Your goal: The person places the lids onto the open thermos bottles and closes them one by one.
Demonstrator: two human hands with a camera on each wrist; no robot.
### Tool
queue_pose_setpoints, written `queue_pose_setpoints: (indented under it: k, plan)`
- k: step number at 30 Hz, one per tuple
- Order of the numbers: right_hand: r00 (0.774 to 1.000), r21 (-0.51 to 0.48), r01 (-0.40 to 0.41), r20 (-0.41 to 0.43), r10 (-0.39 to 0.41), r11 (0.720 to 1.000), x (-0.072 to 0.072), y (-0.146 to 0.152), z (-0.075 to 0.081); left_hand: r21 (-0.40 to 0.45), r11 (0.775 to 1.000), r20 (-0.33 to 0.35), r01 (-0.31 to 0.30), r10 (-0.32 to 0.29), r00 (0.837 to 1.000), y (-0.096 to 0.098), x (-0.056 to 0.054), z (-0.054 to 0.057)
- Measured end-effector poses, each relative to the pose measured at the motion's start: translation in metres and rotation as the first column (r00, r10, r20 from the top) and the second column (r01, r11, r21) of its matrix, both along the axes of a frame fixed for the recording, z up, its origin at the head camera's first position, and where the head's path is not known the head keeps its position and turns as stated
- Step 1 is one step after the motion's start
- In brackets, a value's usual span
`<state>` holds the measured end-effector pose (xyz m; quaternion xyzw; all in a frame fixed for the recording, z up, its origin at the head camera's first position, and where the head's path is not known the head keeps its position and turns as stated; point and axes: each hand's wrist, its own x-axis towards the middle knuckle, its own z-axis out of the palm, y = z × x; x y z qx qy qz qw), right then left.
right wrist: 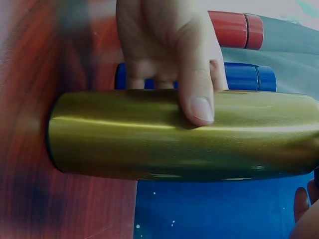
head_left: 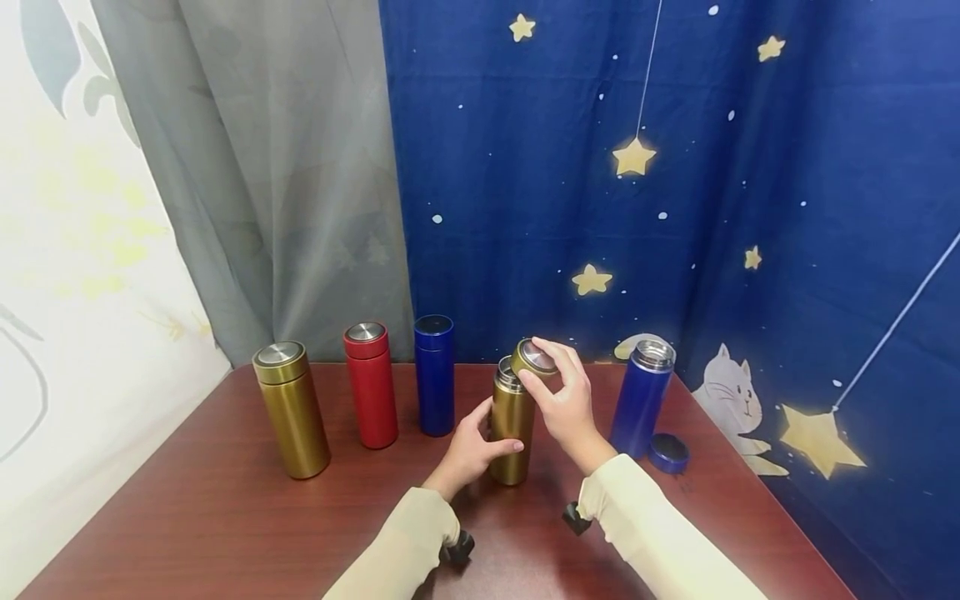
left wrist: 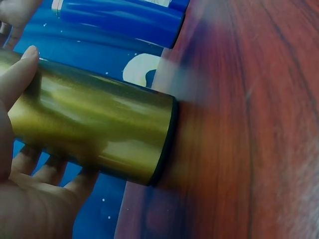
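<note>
Dark reddish table (head_left: pixel 187 508) has the gold flask (head_left: pixel 513 437) standing nr its middle. L hand (head_left: pixel 474 450) wraps it; R hand (head_left: pixel 568 400) pinches the tilted gold lid (head_left: pixel 531 358) by its mouth. Best: L grip firm, lid kept level, approx. centred, no forcing.

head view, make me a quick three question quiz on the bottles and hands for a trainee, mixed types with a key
1. Multiple choice: what does the right hand hold?
A) a red lid
B) the gold lid
C) a blue lid

2. True or false: the red bottle stands between the capped gold bottle and the capped blue bottle.

3. Short answer: how many bottles have an uncovered or partly uncovered mouth, and which?

Key
1. B
2. True
3. Two: the open gold bottle in the left hand, and the open blue bottle at the far right.
</note>
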<state>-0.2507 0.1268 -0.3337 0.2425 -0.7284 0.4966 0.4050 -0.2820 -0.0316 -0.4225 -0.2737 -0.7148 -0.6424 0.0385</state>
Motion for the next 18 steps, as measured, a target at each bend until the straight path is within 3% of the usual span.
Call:
queue_pose_setpoints:
  k: [5,18]
  plan:
    - [0.997,0.038,-0.043,0.06,0.041,0.998,-0.008,-0.002,0.001,0.0,1.0,0.012,0.027,-0.027,1.0,-0.005,-0.004,0.0]
    - [0.983,0.131,-0.135,0.14,0.117,0.982,-0.006,-0.012,0.013,0.012,0.997,0.014,0.078,-0.078,0.997,-0.016,-0.007,-0.002]
